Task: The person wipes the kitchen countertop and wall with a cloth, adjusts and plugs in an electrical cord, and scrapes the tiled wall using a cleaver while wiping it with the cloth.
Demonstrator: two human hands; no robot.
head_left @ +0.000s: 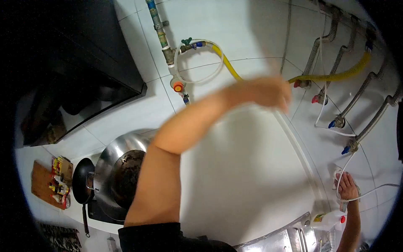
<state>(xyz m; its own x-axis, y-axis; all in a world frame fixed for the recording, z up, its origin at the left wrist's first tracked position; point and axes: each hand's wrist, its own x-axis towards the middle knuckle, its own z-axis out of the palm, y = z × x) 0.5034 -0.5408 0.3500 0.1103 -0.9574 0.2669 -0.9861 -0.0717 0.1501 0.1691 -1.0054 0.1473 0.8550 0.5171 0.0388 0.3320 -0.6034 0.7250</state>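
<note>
My left hand (273,92) is smeared by motion in front of the tiled wall, near the yellow hose (331,78). Its fingers look bent, and whether they hold anything cannot be made out. The bare left forearm crosses the white countertop (247,168). At the lower right, my right hand (348,187) presses a white cloth (337,174) against the wall tiles, its fingers over the cloth. A thin white tube (341,168) passes beside this hand. Below it lies a white bottle with a red cap (329,220).
Valves with blue handles (346,149) and braided pipes line the right wall. A metal sink (285,239) is at the bottom. A large wok (113,168), a black pan (83,180) and a black range hood (84,63) are on the left.
</note>
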